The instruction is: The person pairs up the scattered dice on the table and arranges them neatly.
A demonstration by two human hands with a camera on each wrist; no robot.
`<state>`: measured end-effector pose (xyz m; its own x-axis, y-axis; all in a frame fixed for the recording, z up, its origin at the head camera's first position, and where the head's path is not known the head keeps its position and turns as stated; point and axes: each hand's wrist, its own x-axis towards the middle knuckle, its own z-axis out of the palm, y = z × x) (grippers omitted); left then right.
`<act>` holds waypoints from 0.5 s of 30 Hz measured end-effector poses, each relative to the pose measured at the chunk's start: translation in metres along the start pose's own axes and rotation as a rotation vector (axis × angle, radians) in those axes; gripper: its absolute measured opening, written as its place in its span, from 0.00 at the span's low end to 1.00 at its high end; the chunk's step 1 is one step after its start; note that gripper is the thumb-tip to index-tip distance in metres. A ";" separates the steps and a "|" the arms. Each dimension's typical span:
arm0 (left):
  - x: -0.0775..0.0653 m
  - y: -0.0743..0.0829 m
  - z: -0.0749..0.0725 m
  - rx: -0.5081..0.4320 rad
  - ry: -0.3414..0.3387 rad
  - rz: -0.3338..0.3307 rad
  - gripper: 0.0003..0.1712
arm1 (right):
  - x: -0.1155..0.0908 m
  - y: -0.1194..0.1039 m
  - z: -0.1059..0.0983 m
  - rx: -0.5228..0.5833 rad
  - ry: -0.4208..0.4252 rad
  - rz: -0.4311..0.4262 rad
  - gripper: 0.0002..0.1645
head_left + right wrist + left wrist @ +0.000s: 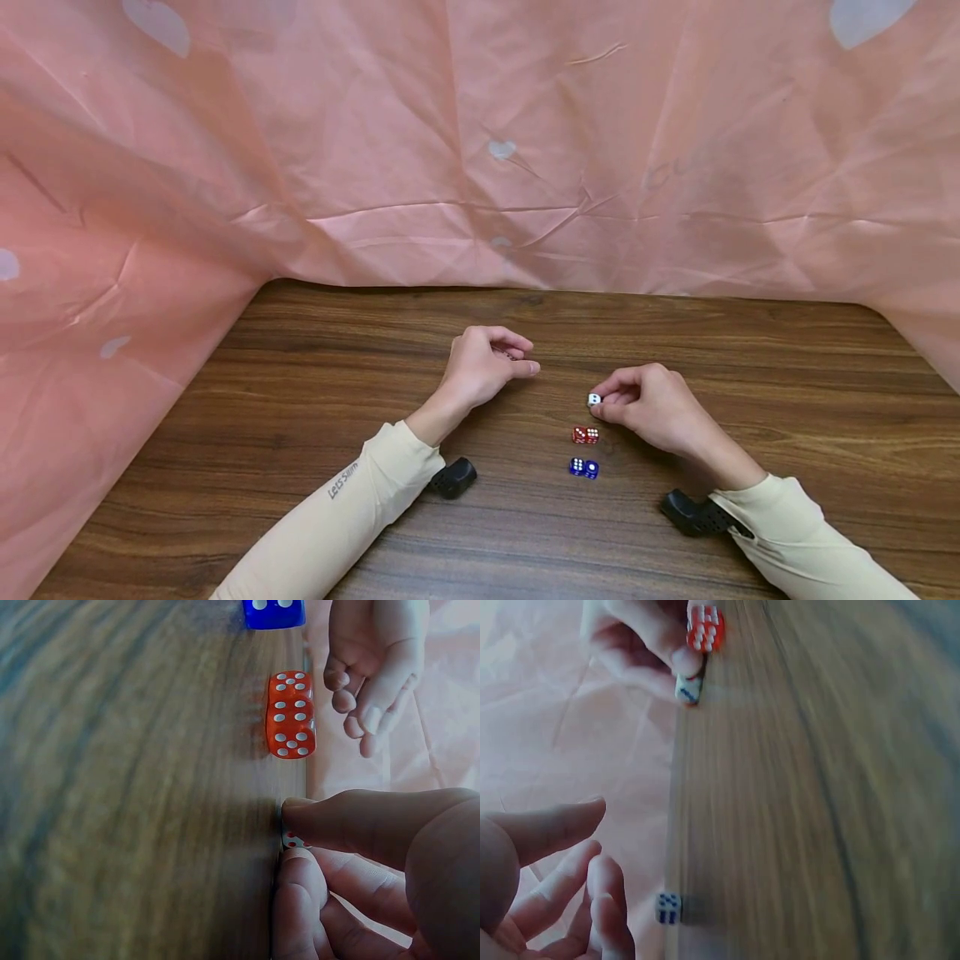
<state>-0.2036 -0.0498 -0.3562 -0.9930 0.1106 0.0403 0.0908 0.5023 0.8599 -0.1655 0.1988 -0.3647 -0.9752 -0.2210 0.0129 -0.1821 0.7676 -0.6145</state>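
My right hand (663, 408) pinches a white die (594, 400) between thumb and fingertips, down at the wooden table. In the right wrist view only a sliver of that white die (294, 841) shows between the fingers. My left hand (480, 364) hovers to the left, thumb and fingers apart and loosely bent, holding nothing. Another white die (668, 908) stands on the table just past the left fingertips in the left wrist view; in the head view the fingers mostly hide it. Two red dice (586, 435) sit side by side nearer the body than the pinched die.
Two blue dice (584, 468) lie touching in front of the red pair, closer to the body. The brown wooden table (337, 333) ends at a pink curtain (390, 167) behind and at the sides. A black wrist camera (454, 478) hangs under the left sleeve.
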 end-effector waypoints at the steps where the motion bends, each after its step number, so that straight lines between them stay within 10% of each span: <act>1: 0.001 -0.001 -0.001 0.006 0.011 -0.012 0.15 | 0.000 0.000 0.000 0.000 0.001 -0.001 0.03; 15: 0.012 -0.018 -0.008 0.063 0.057 -0.107 0.15 | 0.000 0.000 0.000 0.007 -0.006 -0.001 0.03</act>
<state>-0.2176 -0.0643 -0.3668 -0.9998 0.0057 -0.0194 -0.0129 0.5613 0.8275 -0.1655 0.1990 -0.3647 -0.9743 -0.2252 0.0086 -0.1819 0.7634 -0.6198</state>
